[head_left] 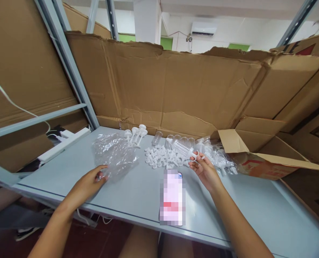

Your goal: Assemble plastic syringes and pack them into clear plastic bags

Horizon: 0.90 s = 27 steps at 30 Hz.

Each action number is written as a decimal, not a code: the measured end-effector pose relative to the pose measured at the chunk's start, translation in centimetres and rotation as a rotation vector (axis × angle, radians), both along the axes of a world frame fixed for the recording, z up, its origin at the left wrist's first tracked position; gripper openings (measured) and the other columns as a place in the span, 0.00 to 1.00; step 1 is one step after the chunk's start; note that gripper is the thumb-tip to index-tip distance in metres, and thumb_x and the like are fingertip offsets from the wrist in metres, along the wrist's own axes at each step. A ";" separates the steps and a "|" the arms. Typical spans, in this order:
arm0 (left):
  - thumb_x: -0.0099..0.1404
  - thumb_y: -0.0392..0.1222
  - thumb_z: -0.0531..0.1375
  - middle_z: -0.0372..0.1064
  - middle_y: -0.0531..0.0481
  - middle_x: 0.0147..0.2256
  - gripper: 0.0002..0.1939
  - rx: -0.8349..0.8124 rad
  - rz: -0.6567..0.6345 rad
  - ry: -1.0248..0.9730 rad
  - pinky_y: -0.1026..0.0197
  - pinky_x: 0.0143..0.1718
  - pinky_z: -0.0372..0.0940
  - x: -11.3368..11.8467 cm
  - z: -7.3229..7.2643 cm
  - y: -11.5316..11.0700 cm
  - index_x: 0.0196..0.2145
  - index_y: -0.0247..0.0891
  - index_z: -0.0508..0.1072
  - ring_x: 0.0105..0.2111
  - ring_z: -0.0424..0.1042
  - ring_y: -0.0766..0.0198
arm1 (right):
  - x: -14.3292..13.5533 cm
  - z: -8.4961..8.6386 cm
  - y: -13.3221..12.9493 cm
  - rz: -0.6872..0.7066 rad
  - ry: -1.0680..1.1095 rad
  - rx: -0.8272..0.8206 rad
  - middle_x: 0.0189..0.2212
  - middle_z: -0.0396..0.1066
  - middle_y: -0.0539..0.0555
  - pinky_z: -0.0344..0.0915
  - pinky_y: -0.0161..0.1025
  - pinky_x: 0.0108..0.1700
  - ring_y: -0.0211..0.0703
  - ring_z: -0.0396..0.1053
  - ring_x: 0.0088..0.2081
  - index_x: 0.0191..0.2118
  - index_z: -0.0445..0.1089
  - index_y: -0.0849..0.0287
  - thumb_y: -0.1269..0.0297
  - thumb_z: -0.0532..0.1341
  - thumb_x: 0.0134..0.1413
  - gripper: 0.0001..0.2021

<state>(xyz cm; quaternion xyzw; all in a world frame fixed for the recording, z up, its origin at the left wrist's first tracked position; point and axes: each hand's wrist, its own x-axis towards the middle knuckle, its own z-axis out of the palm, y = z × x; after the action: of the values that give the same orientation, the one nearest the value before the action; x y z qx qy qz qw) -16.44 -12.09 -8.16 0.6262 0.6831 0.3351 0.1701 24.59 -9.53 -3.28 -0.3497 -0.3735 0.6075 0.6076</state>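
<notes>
Ribbed barrel pinched on the right, slack bag on the left

Right hand (206, 173) has a clear ribbed plastic barrel (181, 148), raised over a heap of small white ringed fittings (159, 157). Barrel lies ahead and slightly left of that hand; long axis slants, far end up and left, near end at the fingertips. Thumb and fingers pinch the white ringed piece at the near end; grip looks light, the barrel's body free of the fingers. Right hand clearly the nearer of the two.

Left hand (88, 184) well apart, low, beside the near edge of a crumpled clear plastic bag (115, 156). Fingers half curled, thumb and forefinger a little spread. Film reaches the fingertips; cannot tell if any is gripped. Bag lies ahead and to the right of this hand, left of the heap.

Around: white plungers (143, 133) clustered behind the bag; more clear barrels (157, 138) toward the back, behind the heap; bagged clear parts (215, 156) to the right, next to an open cardboard box (269, 167). Phone (172, 197), screen blurred, flat on the grey surface (140, 193) between the hands.
</notes>
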 end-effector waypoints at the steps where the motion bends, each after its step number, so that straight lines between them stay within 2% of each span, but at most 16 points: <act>1: 0.50 0.51 0.56 0.64 0.55 0.24 0.22 -0.012 -0.018 -0.010 0.65 0.26 0.60 0.1 -0.2 0.2 0.42 0.39 0.69 0.21 0.63 0.66 | -0.1 0.1 -0.1 0.005 -0.010 0.008 0.29 0.72 0.49 0.67 0.34 0.33 0.36 0.71 0.29 0.39 0.67 0.56 0.62 0.64 0.45 0.13; 3: 0.52 0.49 0.54 0.62 0.54 0.24 0.22 -0.052 -0.056 -0.016 0.65 0.27 0.60 0.2 -0.5 0.6 0.44 0.36 0.67 0.22 0.64 0.66 | -0.3 0.2 -0.2 0.010 -0.033 0.021 0.29 0.72 0.50 0.66 0.35 0.34 0.37 0.71 0.29 0.40 0.67 0.56 0.62 0.64 0.44 0.14; 7: 0.53 0.46 0.52 0.63 0.53 0.24 0.19 -0.011 -0.008 -0.062 0.65 0.29 0.60 0.7 0.3 0.9 0.41 0.35 0.68 0.24 0.64 0.65 | -0.6 0.4 -0.5 0.017 -0.072 0.028 0.30 0.72 0.50 0.65 0.37 0.35 0.37 0.70 0.28 0.39 0.67 0.56 0.61 0.65 0.43 0.15; 11: 0.54 0.44 0.53 0.67 0.52 0.30 0.16 0.131 0.086 -0.078 0.65 0.31 0.60 2.2 2.3 0.4 0.40 0.39 0.69 0.29 0.66 0.64 | -0.8 0.6 -0.7 0.060 -0.103 0.075 0.31 0.72 0.50 0.65 0.38 0.37 0.39 0.71 0.30 0.39 0.67 0.55 0.62 0.64 0.44 0.14; 13: 0.54 0.43 0.54 0.66 0.52 0.30 0.15 0.236 0.108 -0.161 0.64 0.34 0.62 3.3 3.2 0.1 0.40 0.39 0.69 0.32 0.67 0.64 | -1.0 0.7 -1.0 0.076 -0.134 0.107 0.31 0.72 0.50 0.65 0.40 0.38 0.40 0.71 0.31 0.39 0.67 0.54 0.62 0.64 0.44 0.13; 16: 0.54 0.43 0.56 0.66 0.50 0.31 0.14 0.372 0.065 -0.356 0.60 0.43 0.62 5.4 4.0 0.0 0.38 0.37 0.68 0.36 0.69 0.62 | -1.3 1.0 -1.6 0.097 -0.203 0.154 0.30 0.72 0.50 0.65 0.42 0.40 0.41 0.71 0.30 0.37 0.68 0.54 0.61 0.65 0.43 0.12; 19: 0.54 0.43 0.57 0.68 0.47 0.36 0.13 0.451 0.053 -0.529 0.57 0.45 0.62 8.1 4.0 -0.4 0.37 0.36 0.66 0.40 0.69 0.60 | -1.8 1.2 -2.4 0.141 -0.281 0.214 0.29 0.71 0.50 0.65 0.43 0.40 0.41 0.71 0.30 0.35 0.70 0.54 0.62 0.64 0.44 0.09; 22: 0.55 0.41 0.57 0.68 0.46 0.39 0.11 0.527 0.083 -0.610 0.57 0.47 0.62 11.0 3.7 -0.9 0.38 0.37 0.66 0.42 0.68 0.60 | -2.3 1.2 -3.1 0.178 -0.396 0.311 0.32 0.71 0.51 0.66 0.42 0.36 0.42 0.71 0.31 0.34 0.71 0.53 0.63 0.63 0.46 0.07; 27: 0.56 0.39 0.57 0.66 0.46 0.39 0.11 0.641 0.157 -0.690 0.58 0.43 0.64 14.5 3.2 -1.3 0.39 0.37 0.65 0.40 0.68 0.63 | -2.9 1.4 -3.9 0.227 -0.768 0.589 0.34 0.71 0.55 0.63 0.41 0.39 0.45 0.68 0.38 0.37 0.73 0.52 0.67 0.60 0.50 0.08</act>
<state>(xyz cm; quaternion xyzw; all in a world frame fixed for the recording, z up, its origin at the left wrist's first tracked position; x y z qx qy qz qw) -1.95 -13.37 -4.92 0.4457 0.4943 0.7291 0.1593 21.65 -13.47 -1.86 -0.3188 -0.7618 0.3660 0.4291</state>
